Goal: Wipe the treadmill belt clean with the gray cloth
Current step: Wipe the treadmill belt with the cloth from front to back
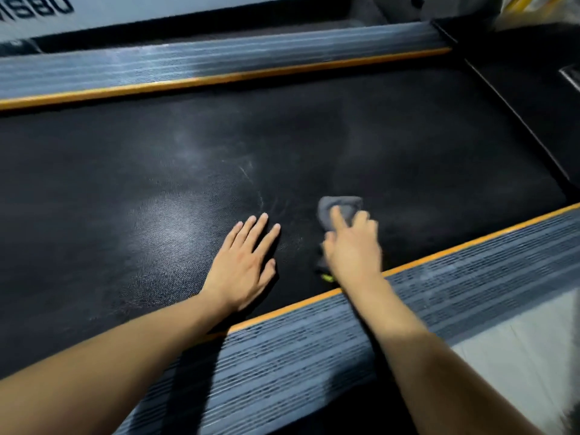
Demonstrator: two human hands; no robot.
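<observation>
Head view: left hand (243,265) flat, fingers straight, on belt (125,183); right hand (353,246) curled, gripping gray cloth (340,208).

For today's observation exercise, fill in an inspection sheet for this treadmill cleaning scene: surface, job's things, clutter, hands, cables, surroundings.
Surface: black belt, with pale dusty smears left of centre.
Job's things: gray cloth on the belt, near the side rail.
Clutter: nothing seen.
Hands: left hand flat on the belt, fingers straight; right hand presses and holds the cloth, blurred.
Cables: nothing seen.
Surroundings: ribbed rails with an orange strip on both sides; pale floor at right.
</observation>
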